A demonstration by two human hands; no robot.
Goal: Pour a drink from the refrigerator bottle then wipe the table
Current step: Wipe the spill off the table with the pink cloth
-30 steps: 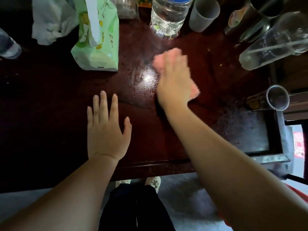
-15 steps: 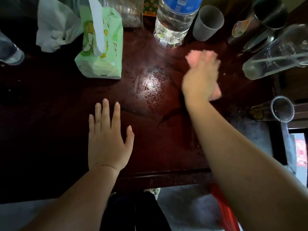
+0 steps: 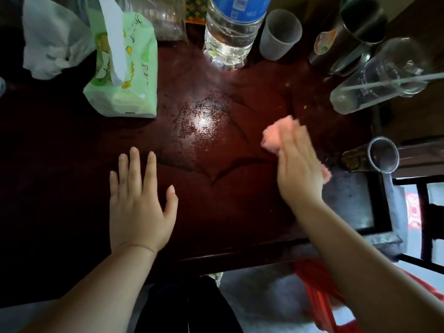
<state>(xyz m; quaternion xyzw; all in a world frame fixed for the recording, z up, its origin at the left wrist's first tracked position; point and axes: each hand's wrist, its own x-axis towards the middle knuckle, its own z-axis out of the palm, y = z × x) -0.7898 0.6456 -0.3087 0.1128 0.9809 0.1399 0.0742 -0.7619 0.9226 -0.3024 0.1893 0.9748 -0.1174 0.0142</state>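
My right hand (image 3: 299, 167) presses a pink cloth (image 3: 276, 138) flat against the dark red table (image 3: 216, 212), right of the middle; its fingers look straight over the cloth, blurred. My left hand (image 3: 139, 203) lies flat on the table near the front edge, fingers spread, holding nothing. A clear water bottle (image 3: 230, 32) with a blue label stands at the back. A grey plastic cup (image 3: 280, 34) stands just right of it. A wet sheen (image 3: 201, 121) glints on the wood between bottle and hands.
A green tissue pack (image 3: 125, 68) and a white plastic bag (image 3: 52, 42) sit back left. Clear tall glasses (image 3: 384, 78), dark containers (image 3: 355, 27) and a metal-rimmed glass (image 3: 374, 157) crowd the right side. The table's front edge (image 3: 240, 253) runs above my legs.
My right hand has swept the pink cloth from the table's middle out to the right back, then drawn it back toward me. My left hand has stayed flat in place.
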